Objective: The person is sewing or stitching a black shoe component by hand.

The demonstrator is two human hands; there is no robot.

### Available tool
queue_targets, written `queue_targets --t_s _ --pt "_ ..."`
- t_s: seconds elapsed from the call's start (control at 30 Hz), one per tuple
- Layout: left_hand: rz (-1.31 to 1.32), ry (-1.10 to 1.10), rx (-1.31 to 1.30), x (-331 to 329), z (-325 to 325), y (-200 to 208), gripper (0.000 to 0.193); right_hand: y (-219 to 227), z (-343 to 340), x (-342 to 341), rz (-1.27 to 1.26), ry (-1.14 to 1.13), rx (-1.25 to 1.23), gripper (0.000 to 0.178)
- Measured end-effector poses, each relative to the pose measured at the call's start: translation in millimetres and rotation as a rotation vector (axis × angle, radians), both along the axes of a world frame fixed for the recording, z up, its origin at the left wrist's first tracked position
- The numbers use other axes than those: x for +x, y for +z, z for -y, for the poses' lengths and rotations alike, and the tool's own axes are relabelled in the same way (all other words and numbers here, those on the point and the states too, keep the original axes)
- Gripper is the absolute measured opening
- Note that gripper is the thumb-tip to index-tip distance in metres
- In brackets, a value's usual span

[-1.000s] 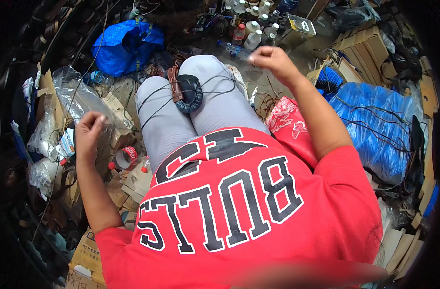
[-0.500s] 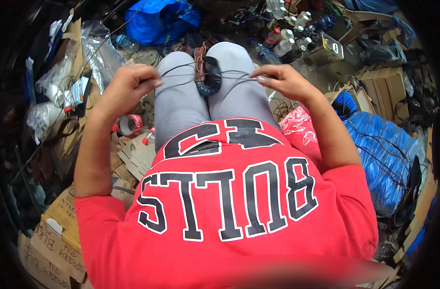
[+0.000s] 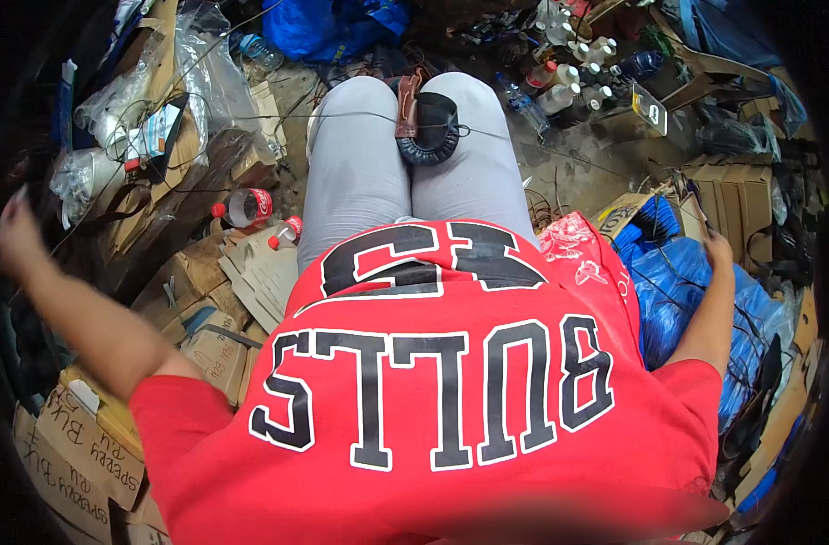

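Between my knees sits an unfinished moccasin-type shoe piece (image 3: pixel 430 145), with a brown leather part and a black part with a gathered rim. Dark thread (image 3: pixel 342 115) runs out from it to both sides, with a small loop at its right. My left hand (image 3: pixel 19 236) is flung far out to the left, blurred, its fingers looking closed on the thread. Out to the right, beside a blue plastic bag, my right hand (image 3: pixel 719 250) looks closed on the other end. The thread at the fingertips is too thin to make out.
Cardboard boxes (image 3: pixel 78 445) and a red-capped bottle (image 3: pixel 248 208) lie on my left. To my right are the blue plastic bag (image 3: pixel 696 300) and more cardboard (image 3: pixel 732 200). Several small bottles (image 3: pixel 560 98) and a blue bag (image 3: pixel 332 27) are farther ahead.
My hands have swung from near my knees wide out to both sides. The slack loops of thread over my legs have been drawn out. The shoe piece remains between my knees.
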State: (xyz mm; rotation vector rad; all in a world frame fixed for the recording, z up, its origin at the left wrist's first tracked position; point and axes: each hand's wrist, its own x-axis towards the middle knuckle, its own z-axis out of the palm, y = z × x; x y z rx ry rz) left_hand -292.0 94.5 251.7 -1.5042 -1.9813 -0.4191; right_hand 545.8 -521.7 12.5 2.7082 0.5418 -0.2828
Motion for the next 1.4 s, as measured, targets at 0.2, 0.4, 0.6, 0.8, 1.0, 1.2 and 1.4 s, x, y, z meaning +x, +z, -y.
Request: queue_targets --t_s 0.2,0.4,0.6,0.8,1.0,1.2,1.4 --pt "0.587 -1.464 -0.886 247.5 102.4 -177.3 0.034 10.6 -269.9 -215.5 -0.701 0.648 0.532 0.043" --pt "0.778 -1.548 -1.231 325.5 127.5 -228.5 0.022 10.5 -359.0 -316.0 -1.081 0.638 1.026 0.015" --pt "0.777 -1.584 -1.477 332.1 104.6 -244.2 0.021 -10.3 -365.1 -318.7 -1.029 0.716 0.965 0.013" --pt "1.150 -1.387 -1.726 329.0 101.7 -254.1 0.019 -25.3 -360.5 -322.7 -1.291 0.571 1.089 0.013" --pt "1.324 -1.304 -1.824 326.4 101.5 -259.9 0.021 -28.0 -358.9 -328.6 -1.174 0.652 1.125 0.012" --pt "1.362 -1.224 -1.879 324.5 103.9 -257.6 0.025 -24.5 -354.9 -341.8 -0.905 0.863 1.158 0.012" --pt "1.154 -1.349 -1.928 322.7 103.5 -246.6 0.033 -14.1 -340.0 -353.9 -0.840 0.792 1.183 0.014"
